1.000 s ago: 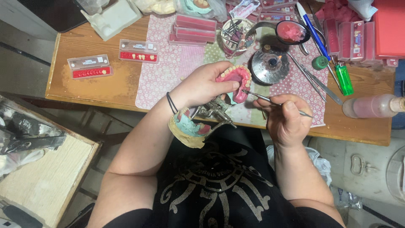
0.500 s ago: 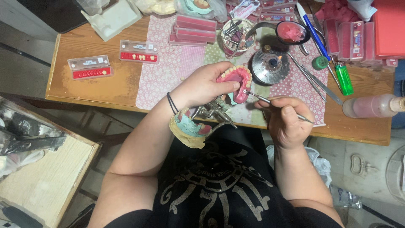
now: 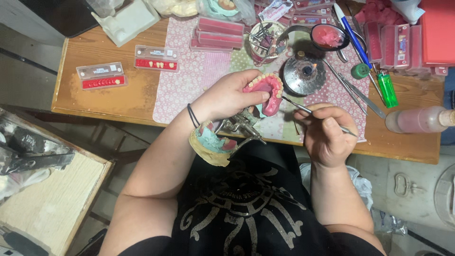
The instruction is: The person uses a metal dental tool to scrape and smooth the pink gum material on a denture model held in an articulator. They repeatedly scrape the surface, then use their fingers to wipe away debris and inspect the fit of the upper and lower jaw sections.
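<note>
My left hand [image 3: 232, 97] grips a pink wax denture [image 3: 266, 90] with a row of pale teeth, mounted on a hinged metal articulator [image 3: 239, 128]. The articulator's lower half carries a greenish plaster cast [image 3: 211, 147] that hangs over the table's front edge, against my wrist. My right hand [image 3: 327, 135] holds a thin metal carving tool [image 3: 303, 110] like a pen. Its tip touches the right side of the denture. A small burner [image 3: 304, 76] with a flame stands just behind the denture.
The wooden table [image 3: 109, 99] carries a floral mat [image 3: 189, 80], two clear boxes of red tooth cards [image 3: 102, 77], stacked pink wax boxes [image 3: 218, 33], a tool jar [image 3: 265, 40], a spoon of pink wax [image 3: 329, 37], a green lighter [image 3: 387, 90] and a lying bottle [image 3: 419, 119].
The tool tip has shifted slightly up along the denture's right side. Both hands otherwise stay where they were.
</note>
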